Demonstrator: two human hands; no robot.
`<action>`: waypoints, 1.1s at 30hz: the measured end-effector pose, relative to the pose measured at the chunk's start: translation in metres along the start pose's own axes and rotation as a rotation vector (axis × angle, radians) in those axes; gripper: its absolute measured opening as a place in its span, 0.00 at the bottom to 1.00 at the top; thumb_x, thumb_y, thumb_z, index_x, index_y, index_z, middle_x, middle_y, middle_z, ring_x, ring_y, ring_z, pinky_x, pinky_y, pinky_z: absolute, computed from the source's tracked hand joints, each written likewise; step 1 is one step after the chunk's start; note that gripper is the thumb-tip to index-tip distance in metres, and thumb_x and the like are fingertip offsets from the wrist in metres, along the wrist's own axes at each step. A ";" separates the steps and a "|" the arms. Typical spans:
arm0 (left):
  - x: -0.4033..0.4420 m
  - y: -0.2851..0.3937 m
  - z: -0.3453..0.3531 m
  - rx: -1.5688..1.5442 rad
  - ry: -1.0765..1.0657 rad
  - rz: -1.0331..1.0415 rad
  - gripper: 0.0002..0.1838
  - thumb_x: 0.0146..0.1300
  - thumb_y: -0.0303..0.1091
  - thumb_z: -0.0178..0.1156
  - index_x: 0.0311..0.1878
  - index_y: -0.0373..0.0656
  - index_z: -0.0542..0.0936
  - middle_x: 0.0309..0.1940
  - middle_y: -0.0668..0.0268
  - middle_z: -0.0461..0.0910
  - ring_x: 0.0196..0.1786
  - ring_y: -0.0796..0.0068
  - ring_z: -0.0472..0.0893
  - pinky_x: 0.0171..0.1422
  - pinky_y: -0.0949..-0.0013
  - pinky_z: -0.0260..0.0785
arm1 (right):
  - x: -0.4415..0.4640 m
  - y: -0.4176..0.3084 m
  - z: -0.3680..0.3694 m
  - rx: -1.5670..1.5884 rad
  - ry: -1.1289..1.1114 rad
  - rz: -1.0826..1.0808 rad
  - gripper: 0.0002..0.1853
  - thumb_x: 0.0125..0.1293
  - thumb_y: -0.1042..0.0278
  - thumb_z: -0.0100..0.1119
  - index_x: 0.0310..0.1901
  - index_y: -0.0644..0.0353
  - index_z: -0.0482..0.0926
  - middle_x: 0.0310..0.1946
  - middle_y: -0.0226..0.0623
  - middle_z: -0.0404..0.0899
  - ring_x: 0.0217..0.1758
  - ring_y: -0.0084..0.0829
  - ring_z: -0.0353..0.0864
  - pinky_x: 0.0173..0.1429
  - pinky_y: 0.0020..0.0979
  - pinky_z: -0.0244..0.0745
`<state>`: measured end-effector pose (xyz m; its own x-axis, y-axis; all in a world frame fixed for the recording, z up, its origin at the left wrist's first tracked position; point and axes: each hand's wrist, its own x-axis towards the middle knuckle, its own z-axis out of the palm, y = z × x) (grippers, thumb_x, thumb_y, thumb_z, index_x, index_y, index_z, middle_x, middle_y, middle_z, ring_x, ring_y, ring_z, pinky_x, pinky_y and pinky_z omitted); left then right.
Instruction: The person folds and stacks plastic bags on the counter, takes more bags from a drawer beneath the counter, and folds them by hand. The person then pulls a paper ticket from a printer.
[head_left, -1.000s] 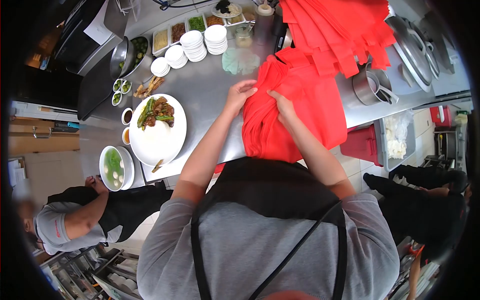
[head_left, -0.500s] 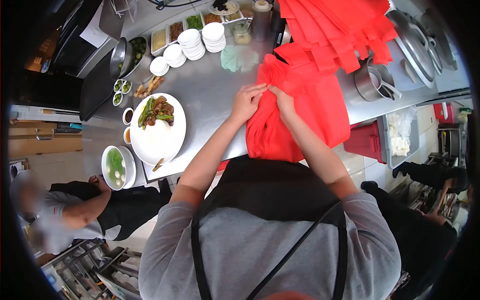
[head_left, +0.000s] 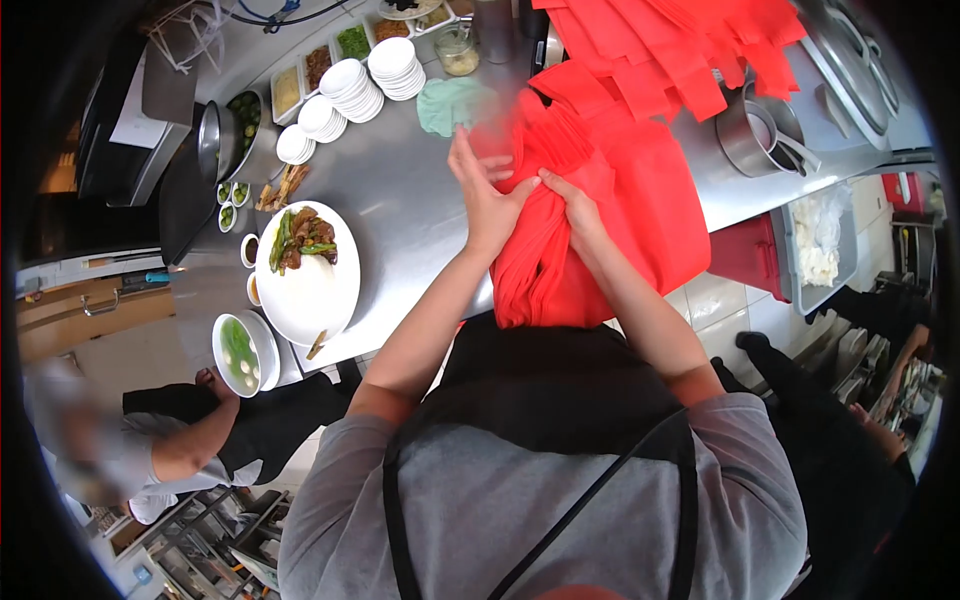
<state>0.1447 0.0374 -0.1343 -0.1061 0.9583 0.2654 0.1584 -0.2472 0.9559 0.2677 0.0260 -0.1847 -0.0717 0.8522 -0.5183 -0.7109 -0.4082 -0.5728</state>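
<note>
A thick stack of red fabric (head_left: 640,215) lies on the steel counter (head_left: 410,210) in front of me, its layers fanned at the left side. My left hand (head_left: 488,195) is at that left edge, fingers spread and thumb against the folds. My right hand (head_left: 572,205) rests on top of the layers, thumb and fingers pressed together on the red fabric, its tip close to the left thumb. More red fabric pieces (head_left: 670,50) with straps lie behind the stack.
Left of my hands are a white plate of food (head_left: 312,300), a soup bowl (head_left: 240,350), stacked small dishes (head_left: 345,90) and a green cloth (head_left: 450,105). Saucepans (head_left: 750,140) and a grey bin (head_left: 835,270) are on the right. A person (head_left: 190,440) stands at left, another (head_left: 830,450) at right.
My left hand has opened, its fingers lifting and spreading from the fabric edge. My right hand stays on the layers. The view has turned slightly, and the people at both sides have shifted.
</note>
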 end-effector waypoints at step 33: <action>-0.003 0.008 0.018 0.794 -0.373 0.472 0.23 0.45 0.22 0.54 0.49 0.41 0.78 0.53 0.66 0.75 0.46 0.60 0.69 0.45 0.64 0.62 | -0.004 -0.010 -0.005 0.228 -0.047 0.027 0.16 0.67 0.62 0.47 0.52 0.60 0.71 0.51 0.36 0.73 0.55 0.28 0.72 0.59 0.30 0.66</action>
<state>0.1644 0.0352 -0.1297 0.4313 0.8037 0.4099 0.7302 -0.5778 0.3647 0.2787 0.0246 -0.1800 -0.1220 0.8583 -0.4984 -0.8475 -0.3514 -0.3978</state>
